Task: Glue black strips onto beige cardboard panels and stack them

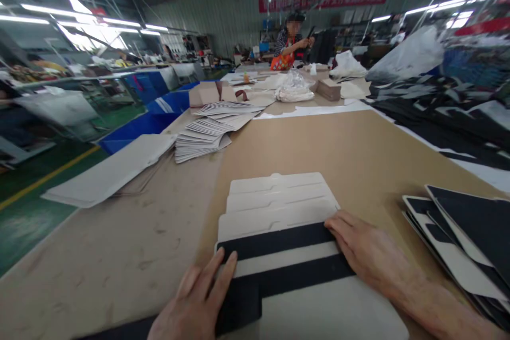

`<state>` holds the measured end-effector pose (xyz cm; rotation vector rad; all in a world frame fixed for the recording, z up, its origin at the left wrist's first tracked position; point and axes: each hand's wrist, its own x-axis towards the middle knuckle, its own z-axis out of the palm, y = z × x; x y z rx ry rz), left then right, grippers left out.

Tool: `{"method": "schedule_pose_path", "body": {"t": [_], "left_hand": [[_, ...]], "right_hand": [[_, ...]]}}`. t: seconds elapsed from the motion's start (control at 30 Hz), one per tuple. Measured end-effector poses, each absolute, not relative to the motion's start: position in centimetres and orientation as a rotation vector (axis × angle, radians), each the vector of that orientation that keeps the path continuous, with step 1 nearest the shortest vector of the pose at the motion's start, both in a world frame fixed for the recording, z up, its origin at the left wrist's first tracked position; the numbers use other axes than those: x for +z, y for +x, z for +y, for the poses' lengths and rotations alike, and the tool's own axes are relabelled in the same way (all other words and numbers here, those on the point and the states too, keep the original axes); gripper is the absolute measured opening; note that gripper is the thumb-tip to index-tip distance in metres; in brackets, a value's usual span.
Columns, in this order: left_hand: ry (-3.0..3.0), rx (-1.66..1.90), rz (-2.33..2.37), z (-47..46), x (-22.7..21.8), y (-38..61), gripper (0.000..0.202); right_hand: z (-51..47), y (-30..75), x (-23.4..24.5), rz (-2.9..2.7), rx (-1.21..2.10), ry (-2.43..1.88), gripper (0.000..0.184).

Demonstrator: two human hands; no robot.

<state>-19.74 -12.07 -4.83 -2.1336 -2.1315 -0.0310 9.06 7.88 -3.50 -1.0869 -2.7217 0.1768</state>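
In front of me several cream boards [279, 208] lie overlapped like steps on the brown table sheet. A black strip [274, 240] runs across the nearest board, with a second black strip [303, 274] below it and a black patch [241, 305] at lower left. My left hand [195, 297] rests with fingers apart, its fingertips on the left end of the upper strip. At that strip's right end, my right hand [366, 249] has its fingers drawn together on the strip and board edge. Its thumb is hidden.
Black-and-cream boards [458, 244] are piled at right. On the left lie a large pale panel [115, 170] and a fanned stack of grey sheets [207, 133]. Blue bins [139, 127] stand beside the table. A person [292, 42] is at the far end, and dark fabric [446, 111] lies beyond the right edge.
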Motion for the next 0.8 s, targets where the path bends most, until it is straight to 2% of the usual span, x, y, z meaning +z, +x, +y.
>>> {"method": "schedule_pose_path", "body": {"t": [0.17, 0.23, 0.37, 0.5, 0.7, 0.8], "left_hand": [[-2.057, 0.261, -2.342, -9.7, -0.9, -16.0, 0.085], [-2.035, 0.319, -2.365, -8.9, 0.0, -14.7, 0.083], [-2.024, 0.350, -2.333, -8.0, 0.4, -13.7, 0.077], [-2.025, 0.301, -2.326, -8.0, 0.2, -14.0, 0.073], [-1.984, 0.186, -2.432, -9.6, -0.9, -15.8, 0.070], [-1.985, 0.038, -2.418, -10.7, -2.1, -17.0, 0.069]], "right_hand": [[6.1, 6.7, -1.5, -2.991, -0.246, -1.021, 0.076], [5.3, 5.5, -1.0, -3.074, -0.315, -1.009, 0.083], [4.6, 4.2, -0.9, -3.147, -0.359, -0.961, 0.083], [4.9, 5.0, -1.4, -3.120, -0.268, -0.914, 0.078], [5.7, 9.5, -2.0, -2.973, -0.272, -0.939, 0.077], [6.4, 12.6, -2.7, -2.916, -0.179, -1.000, 0.069]]}}
